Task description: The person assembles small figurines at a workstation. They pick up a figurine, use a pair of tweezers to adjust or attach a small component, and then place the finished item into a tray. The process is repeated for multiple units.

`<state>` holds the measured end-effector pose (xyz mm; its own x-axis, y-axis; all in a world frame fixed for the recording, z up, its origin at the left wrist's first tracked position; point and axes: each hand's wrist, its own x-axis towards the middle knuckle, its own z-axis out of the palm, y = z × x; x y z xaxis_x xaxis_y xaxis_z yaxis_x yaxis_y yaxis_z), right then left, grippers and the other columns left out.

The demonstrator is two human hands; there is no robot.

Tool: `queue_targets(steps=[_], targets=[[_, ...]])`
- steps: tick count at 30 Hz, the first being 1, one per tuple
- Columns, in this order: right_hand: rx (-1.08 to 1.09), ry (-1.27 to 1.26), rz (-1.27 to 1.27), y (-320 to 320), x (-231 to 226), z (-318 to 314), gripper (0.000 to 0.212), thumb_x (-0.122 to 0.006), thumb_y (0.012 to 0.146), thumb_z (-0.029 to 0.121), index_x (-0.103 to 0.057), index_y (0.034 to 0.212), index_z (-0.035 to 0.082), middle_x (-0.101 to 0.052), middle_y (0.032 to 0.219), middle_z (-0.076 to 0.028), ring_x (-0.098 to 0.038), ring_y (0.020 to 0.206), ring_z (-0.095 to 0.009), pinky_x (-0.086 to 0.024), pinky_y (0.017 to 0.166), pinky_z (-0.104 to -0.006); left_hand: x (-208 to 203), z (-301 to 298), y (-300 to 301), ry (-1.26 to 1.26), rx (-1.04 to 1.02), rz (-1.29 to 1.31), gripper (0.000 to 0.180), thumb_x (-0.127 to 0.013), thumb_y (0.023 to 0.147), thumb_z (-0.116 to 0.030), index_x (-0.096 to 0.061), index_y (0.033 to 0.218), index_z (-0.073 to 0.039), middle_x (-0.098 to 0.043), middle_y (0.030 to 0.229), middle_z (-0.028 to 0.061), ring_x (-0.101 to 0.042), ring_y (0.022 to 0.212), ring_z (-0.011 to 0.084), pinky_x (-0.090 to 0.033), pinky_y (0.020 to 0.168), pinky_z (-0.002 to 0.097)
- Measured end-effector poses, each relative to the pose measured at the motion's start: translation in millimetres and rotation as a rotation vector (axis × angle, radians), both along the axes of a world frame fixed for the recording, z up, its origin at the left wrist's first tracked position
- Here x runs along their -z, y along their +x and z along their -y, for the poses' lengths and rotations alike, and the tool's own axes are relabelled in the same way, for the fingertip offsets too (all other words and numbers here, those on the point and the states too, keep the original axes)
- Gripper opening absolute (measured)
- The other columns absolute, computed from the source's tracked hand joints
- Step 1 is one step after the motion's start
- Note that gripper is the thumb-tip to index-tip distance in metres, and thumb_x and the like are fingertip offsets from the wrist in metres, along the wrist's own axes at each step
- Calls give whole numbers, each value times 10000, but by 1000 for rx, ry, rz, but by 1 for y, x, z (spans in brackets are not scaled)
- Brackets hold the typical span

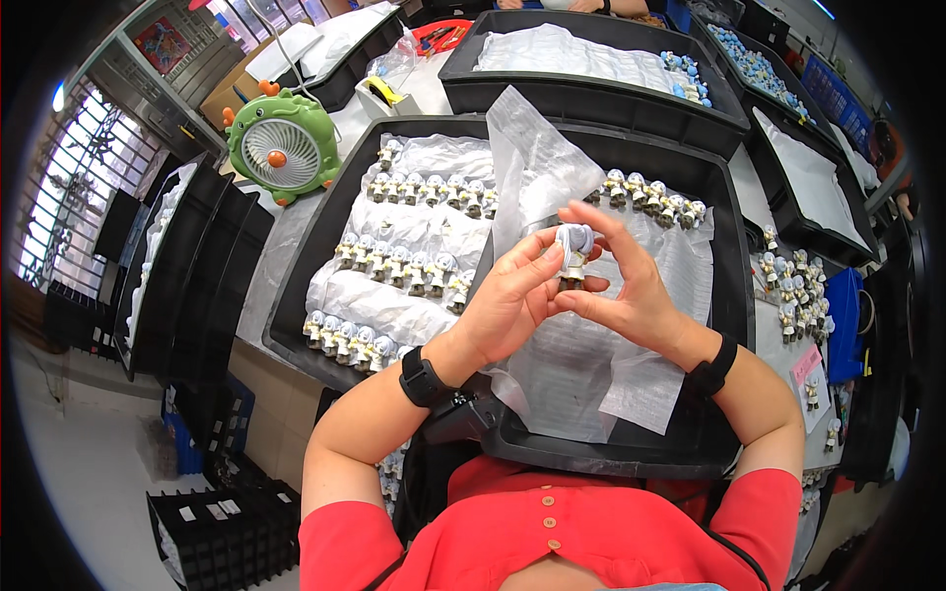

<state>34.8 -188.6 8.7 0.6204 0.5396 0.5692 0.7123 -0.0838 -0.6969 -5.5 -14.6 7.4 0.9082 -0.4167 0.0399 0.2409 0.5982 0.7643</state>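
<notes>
Small figurine [574, 258] at frame centre, held between both hands: left hand [517, 283] on its left side, right hand [631, 284] curved round its right. Black tray [737, 330] below, figurine rows [416, 273] centre-left. Green fan [320, 126] upper left.

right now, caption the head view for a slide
Left hand and right hand hold a small figurine over a black tray

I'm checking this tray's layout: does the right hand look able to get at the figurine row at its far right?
Probably yes: the figurine row lies just beyond the right hand, nothing visible blocking it, though that hand and the left hand both hold another figurine.
</notes>
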Motion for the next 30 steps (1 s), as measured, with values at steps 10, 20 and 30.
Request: queue_targets(steps=[10,20,30], targets=[[26,33,52,4,-2,2,450,-720,756,153,-581,1176,73,-525,1248,-136,-525,1120,-268,-438,912,-352,-5,-7,-1,29,-114,-19,405,-446,971,-239,-326,1326,-86,-520,1209,94,-582,1073,271,-491,888,356],[252,170,104,12,-25,17,227,-652,824,130,-648,1032,42,-652,997,-104,-611,924,-206,-458,826,-303,-9,-4,0,107,-136,19,377,-466,950,-189,-374,1295,-70,-533,1224,109,-588,1053,252,-450,918,377],[890,-157,-75,57,-18,193,195,-607,844,189,-644,905,7,-649,723,-103,-624,662,-145,-479,624,-276,-9,0,-2,73,-81,46,446,-425,969,-212,-299,1364,-46,-464,1304,192,-595,1028,280,-500,877,368]])
